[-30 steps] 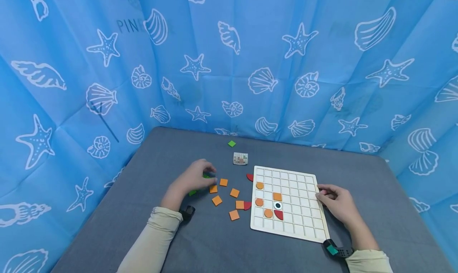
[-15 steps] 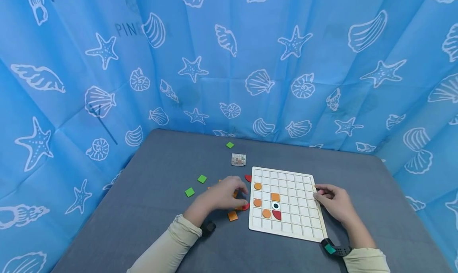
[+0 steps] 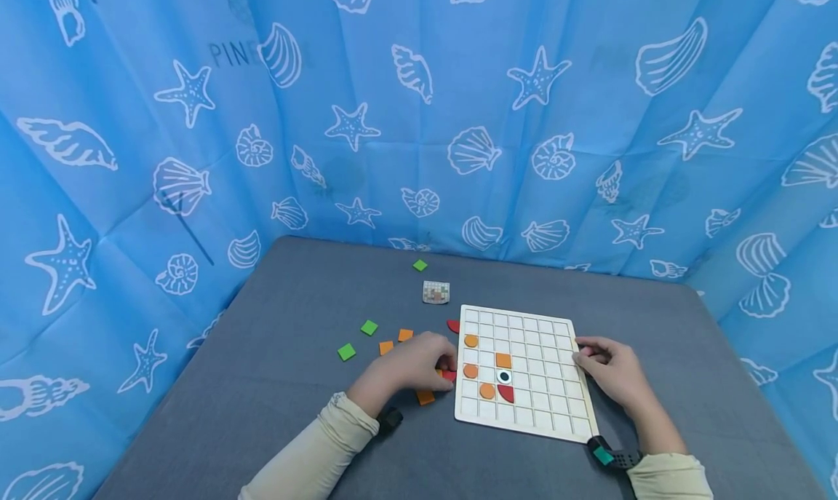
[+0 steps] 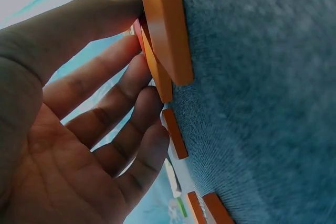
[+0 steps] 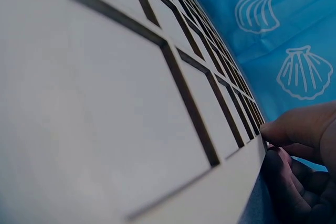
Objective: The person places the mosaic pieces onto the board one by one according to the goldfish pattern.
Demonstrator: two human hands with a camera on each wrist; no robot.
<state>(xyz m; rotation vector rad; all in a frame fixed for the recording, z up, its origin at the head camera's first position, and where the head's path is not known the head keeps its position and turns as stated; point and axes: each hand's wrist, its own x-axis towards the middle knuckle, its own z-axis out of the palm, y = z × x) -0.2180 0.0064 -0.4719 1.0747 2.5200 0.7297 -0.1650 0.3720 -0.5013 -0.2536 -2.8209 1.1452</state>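
My left hand (image 3: 419,360) is at the board's left side, thumb and index finger on opposite edges of a red quarter-circle tile (image 3: 449,375). In the left wrist view, the red tile (image 4: 138,27) is mostly hidden behind orange square tiles (image 4: 168,32). My right hand (image 3: 615,369) grips the right edge of the white grid board (image 3: 543,383), its thumb at the rim (image 5: 262,135) and its other fingers curled. On the board lie several orange round tiles (image 3: 471,340), an orange square (image 3: 503,360), an eye tile (image 3: 503,377) and a red quarter-circle (image 3: 506,394).
Orange squares (image 3: 405,335) lie around my left hand, some partly covered by it. Green squares (image 3: 369,328) sit farther left, with another green tile (image 3: 420,266) at the back. A small pattern card (image 3: 436,292) and a second red tile (image 3: 453,326) lie near the board's far-left corner.
My left hand has moved right from the green and orange tiles to the red tile beside the board, and its fingers have drawn closer together. My right hand stays on the board's edge.
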